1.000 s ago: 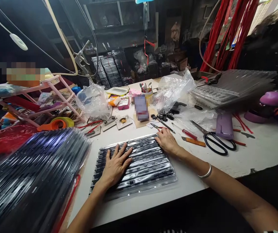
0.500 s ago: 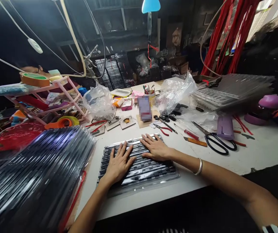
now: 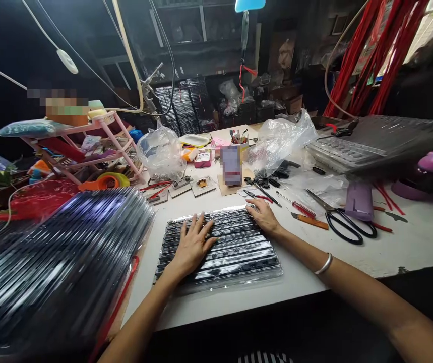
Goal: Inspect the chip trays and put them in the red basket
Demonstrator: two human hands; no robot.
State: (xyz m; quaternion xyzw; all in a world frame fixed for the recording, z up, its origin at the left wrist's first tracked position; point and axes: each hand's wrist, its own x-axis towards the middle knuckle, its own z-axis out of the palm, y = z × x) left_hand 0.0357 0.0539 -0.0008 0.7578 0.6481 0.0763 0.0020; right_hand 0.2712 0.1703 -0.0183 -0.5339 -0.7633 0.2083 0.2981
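Observation:
A clear plastic tray (image 3: 235, 252) filled with rows of black strip-like parts lies flat on the white table in front of me. My left hand (image 3: 193, 244) rests on the left half of it, palm down with the fingers spread. At the far right corner, my right hand (image 3: 264, 216) has its fingers bent and drawn together on the tray's edge. The small black parts inside are too fine to make out under the shine.
A tall stack of similar filled trays (image 3: 68, 252) stands at my left. To the right lie black-handled scissors (image 3: 347, 227), a craft knife (image 3: 310, 221), a red screwdriver (image 3: 303, 207) and red pliers (image 3: 259, 195). Behind are plastic bags (image 3: 282, 141) and a pink rack (image 3: 114, 136).
My right hand has slid from lying flat on the tray to its far right corner, its fingers now bent. The left hand stays spread on the tray. The view has shifted slightly.

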